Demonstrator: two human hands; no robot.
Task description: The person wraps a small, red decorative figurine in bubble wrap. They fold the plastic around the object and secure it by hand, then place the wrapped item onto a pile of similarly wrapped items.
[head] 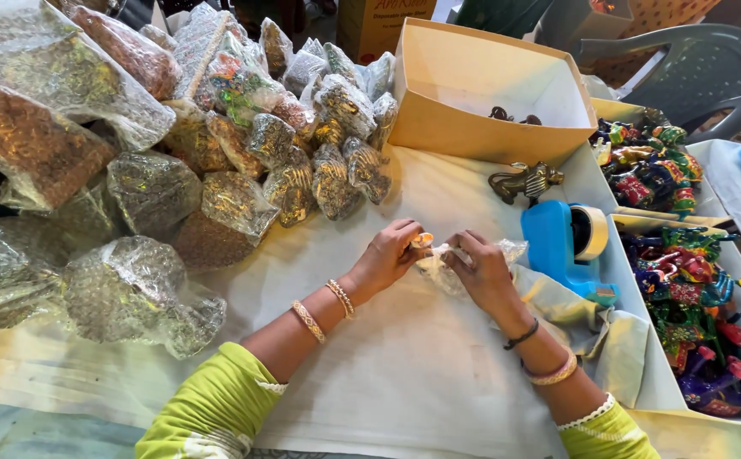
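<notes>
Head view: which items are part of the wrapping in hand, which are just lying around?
In use:
left hand
right hand
small bubble-wrap bundle held between both hands
blue tape dispenser, likely

Lying about:
wrapped bundles
open cardboard box
painted figurines
metal figurine
plastic chair

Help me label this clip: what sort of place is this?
Probably a handicraft packing table. Bubble-wrapped bundles are piled at left, painted figurines fill trays at right, and a blue tape dispenser stands beside the hands, which hold a small wrapped piece.
</notes>
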